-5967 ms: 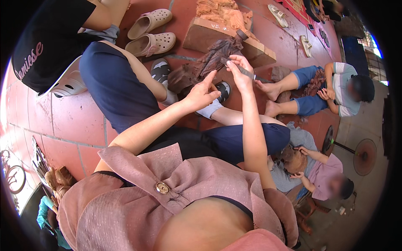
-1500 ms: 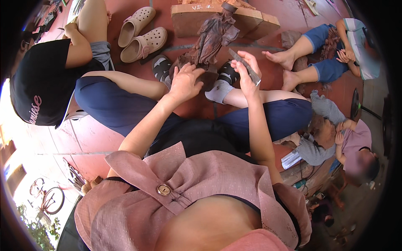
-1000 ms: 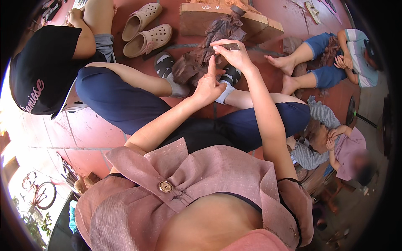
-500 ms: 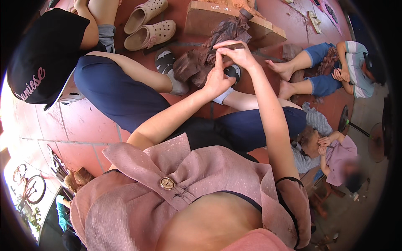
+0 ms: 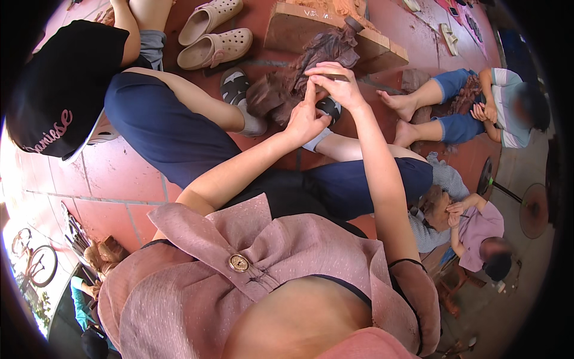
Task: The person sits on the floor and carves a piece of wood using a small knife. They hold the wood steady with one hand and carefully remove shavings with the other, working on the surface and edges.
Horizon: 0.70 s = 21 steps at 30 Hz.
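Note:
My right hand (image 5: 339, 88) is closed around a slim dark stick-like tool (image 5: 341, 78), which lies across its fingers. Just below it, my left hand (image 5: 305, 121) has its index finger stretched up against the right fingertips, with the other fingers curled; whatever it may grip is hidden. Directly beyond both hands leans a dark reddish-brown wood carving (image 5: 326, 49) with folded, draped-looking surfaces. Its lower part, a rough brown mass (image 5: 266, 94), lies between my feet, left of my hands. My hands cover part of the carving.
A large pale wooden block (image 5: 323, 30) stands behind the carving. Beige clogs (image 5: 224, 48) sit at the upper left. A person in a black cap (image 5: 72, 84) is close on my left. Two other people work on the right, near a stand fan (image 5: 532, 202).
Both hands keep nearly the same place and hold. My right hand's fingers have shifted slightly around the tool. The surroundings have moved a little with the head.

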Motion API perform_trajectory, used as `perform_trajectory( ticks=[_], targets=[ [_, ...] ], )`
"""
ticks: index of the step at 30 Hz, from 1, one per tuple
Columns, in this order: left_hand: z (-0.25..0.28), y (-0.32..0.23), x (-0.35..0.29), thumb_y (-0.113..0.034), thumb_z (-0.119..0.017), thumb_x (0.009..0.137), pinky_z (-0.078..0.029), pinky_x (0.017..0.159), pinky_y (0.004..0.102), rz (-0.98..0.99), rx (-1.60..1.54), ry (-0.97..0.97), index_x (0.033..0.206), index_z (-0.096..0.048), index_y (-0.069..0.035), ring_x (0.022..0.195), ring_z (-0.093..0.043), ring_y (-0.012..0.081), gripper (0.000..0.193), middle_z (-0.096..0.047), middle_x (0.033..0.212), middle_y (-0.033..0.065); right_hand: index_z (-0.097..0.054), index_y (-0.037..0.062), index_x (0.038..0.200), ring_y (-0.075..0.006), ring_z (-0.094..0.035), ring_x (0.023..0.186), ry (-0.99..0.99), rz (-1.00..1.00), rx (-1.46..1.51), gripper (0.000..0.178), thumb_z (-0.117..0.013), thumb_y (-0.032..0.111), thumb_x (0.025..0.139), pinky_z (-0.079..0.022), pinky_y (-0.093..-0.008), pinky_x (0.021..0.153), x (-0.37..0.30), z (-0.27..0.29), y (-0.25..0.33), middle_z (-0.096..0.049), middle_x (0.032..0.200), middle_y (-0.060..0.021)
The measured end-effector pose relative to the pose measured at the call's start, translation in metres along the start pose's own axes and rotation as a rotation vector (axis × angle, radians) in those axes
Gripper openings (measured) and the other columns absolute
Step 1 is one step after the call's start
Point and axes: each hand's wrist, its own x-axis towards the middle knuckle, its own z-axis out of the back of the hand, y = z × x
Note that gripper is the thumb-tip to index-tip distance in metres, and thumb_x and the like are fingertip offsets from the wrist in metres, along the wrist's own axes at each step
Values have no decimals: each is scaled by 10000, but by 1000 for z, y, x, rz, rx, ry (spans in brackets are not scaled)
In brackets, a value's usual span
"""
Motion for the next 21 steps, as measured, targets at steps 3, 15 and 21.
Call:
perform_trajectory(
  ticks=[3, 15, 21],
  targets=[
    [2, 0, 5, -94, -639, 722, -536, 700, 314, 29, -6, -15, 1458, 33, -8, 765, -675, 212, 1000, -573, 1260, 193, -734, 87, 941, -157, -629, 875, 26, -31, 48, 160, -685, 141, 798, -504, -283, 816, 8, 3, -1, -711, 939, -59],
    [1, -18, 12, -57, -612, 719, -523, 765, 317, 146, -79, -14, 1462, 80, -2, 821, -693, 236, 1017, -550, 1280, 222, -719, 54, 936, -98, -639, 759, -24, -407, 218, 147, -673, 62, 797, -507, -246, 679, 17, -7, 26, -707, 833, -53],
    [-4, 12, 8, -55, -613, 719, -531, 732, 329, 35, -120, -39, 1457, 86, 12, 809, -686, 213, 1019, -580, 1215, 233, -706, 26, 966, -93, -629, 766, 26, -342, 153, 156, -638, 63, 830, -510, -242, 712, 17, -9, 17, -698, 842, -57]
  ],
)
